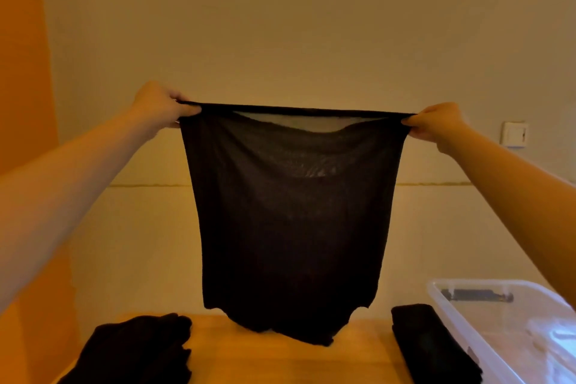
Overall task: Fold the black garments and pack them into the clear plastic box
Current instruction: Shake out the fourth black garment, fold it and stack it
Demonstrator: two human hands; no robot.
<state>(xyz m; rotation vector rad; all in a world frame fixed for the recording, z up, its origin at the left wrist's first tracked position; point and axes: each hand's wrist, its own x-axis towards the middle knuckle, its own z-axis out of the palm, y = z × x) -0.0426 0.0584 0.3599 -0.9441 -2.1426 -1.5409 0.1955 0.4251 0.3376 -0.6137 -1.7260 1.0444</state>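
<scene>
Dim, warm yellow-orange light tints the whole view, and the picture is soft and slightly grainy. The thin black fabric garment (290,212) held up at centre lets some light through near its top edge. White glare patches sit on the clear plastic box (511,330) at near right, and the wide lens bends the edges.
</scene>
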